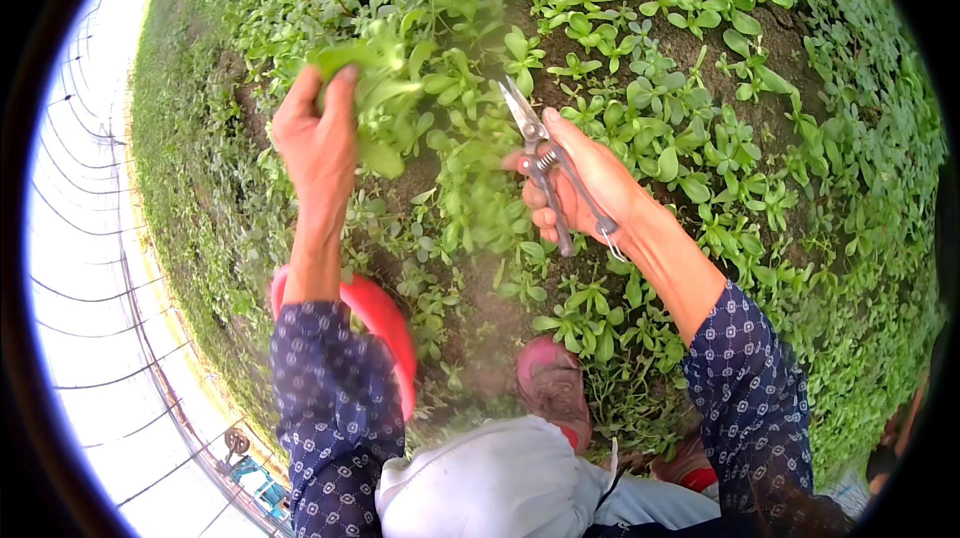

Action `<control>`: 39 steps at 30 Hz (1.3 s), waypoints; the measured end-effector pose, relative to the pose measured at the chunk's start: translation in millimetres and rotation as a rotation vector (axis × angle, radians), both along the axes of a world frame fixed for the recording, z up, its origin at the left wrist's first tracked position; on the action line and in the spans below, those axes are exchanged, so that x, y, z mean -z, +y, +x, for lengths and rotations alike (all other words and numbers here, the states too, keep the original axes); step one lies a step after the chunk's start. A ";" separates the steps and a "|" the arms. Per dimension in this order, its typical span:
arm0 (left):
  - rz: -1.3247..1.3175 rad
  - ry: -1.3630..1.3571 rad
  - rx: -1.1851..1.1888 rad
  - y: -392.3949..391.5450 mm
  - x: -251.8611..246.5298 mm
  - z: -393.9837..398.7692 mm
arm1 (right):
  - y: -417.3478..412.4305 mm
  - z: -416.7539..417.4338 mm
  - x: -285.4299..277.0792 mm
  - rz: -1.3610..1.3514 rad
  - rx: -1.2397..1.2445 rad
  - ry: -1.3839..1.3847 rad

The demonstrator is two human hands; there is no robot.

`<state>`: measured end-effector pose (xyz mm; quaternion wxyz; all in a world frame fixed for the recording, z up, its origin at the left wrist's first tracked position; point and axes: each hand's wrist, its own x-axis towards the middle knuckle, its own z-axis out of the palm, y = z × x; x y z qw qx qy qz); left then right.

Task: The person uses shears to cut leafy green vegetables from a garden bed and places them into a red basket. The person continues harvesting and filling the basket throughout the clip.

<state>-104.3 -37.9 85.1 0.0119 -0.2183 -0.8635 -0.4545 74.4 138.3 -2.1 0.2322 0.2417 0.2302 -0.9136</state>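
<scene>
Between the thumb and fingers of my left hand (319, 133) is a leafy green cutting (379, 80), blurred, held above the low plants. Spring-loaded garden snips (546, 163) lie in my right hand (589, 178), blades pointing up and away from me and a little apart, with a wire catch hanging at the handle end. The snips are right of the cutting and do not touch it. Below my left forearm, a red container (386, 320) shows its curved rim; the sleeve hides most of it. Green plants (600, 313) with paddle-shaped leaves grow from the soil around both hands.
My soiled shoe (555, 388) stands among the plants, with the other shoe (684, 463) to its right. Brown soil (555, 58) shows between the plants. At the far left are a pale hooped greenhouse wall (82, 238) and blue wheeled equipment (259, 485).
</scene>
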 end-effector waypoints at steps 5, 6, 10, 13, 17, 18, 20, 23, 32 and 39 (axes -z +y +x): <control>-0.278 0.104 -0.238 -111.6 -63.0 49.5 | 7.2 28.5 -10.1 0.048 -0.026 0.061; -0.432 0.160 -0.253 -142.3 -72.9 60.6 | 10.9 34.3 -9.2 0.059 -0.031 0.081; -0.760 0.150 -0.355 -235.6 -110.7 122.1 | 13.3 47.2 -19.3 0.088 -0.053 0.082; -1.038 -0.022 -0.373 -251.6 -111.8 144.4 | 9.9 49.1 -24.4 0.081 -0.081 0.073; -1.034 0.245 -0.186 -194.0 -83.5 122.5 | -4.6 47.6 -23.1 0.072 -0.109 0.053; -0.917 0.294 -0.095 -172.3 -63.7 109.0 | -6.7 47.4 -24.7 0.091 -0.104 0.014; -0.781 0.382 0.059 -122.4 -36.9 86.0 | -12.2 45.8 -25.7 0.076 -0.113 -0.012; -0.636 0.492 0.144 -45.2 19.1 40.6 | -10.8 45.4 -23.0 0.093 -0.145 0.029; -0.455 0.547 0.308 -43.5 80.6 29.1 | -28.9 18.5 -24.9 0.109 -0.155 -0.043; -0.563 0.409 0.597 -92.6 110.7 68.0 | -50.6 -28.9 -18.5 0.091 -0.284 0.067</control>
